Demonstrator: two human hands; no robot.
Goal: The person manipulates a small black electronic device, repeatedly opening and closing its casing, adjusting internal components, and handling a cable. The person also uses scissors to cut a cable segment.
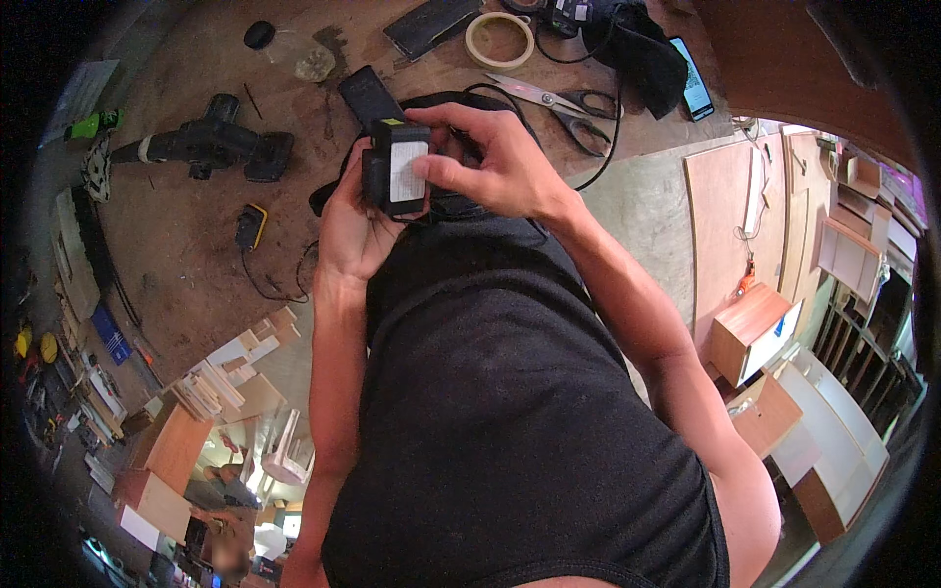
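Black sleeveless top [510, 392] nearest the camera, both bare forearms reaching forward past it. Left hand [358, 225] gripping from below: palm up, fingers cupped round a black boxy block with a white label [397, 171]. Right hand [500, 162] closed on the same block from the right, thumb on the label, index finger at the far end by a small yellow-green patch. Block is held up over the near edge of the brown, stained worktop [196, 269].

On the worktop, left of the hands: small yellow-and-black device [252, 225] with a thin dark cord, then a long black power tool [211, 137] lying on its side. Just beyond the block, a dark flat rectangular piece [369, 95]; can't tell what it is. To its right, open steel scissors with black handles [549, 96], black cable looping around them.

Further back: clear jar [312, 61], cream ring-shaped tape roll [500, 41], black flat slab [431, 27] beside it, crumpled black cloth [642, 64], phone with lit screen [692, 83] touching or just beside the cloth.

Off the worktop, right: reddish-brown wooden box [750, 328].
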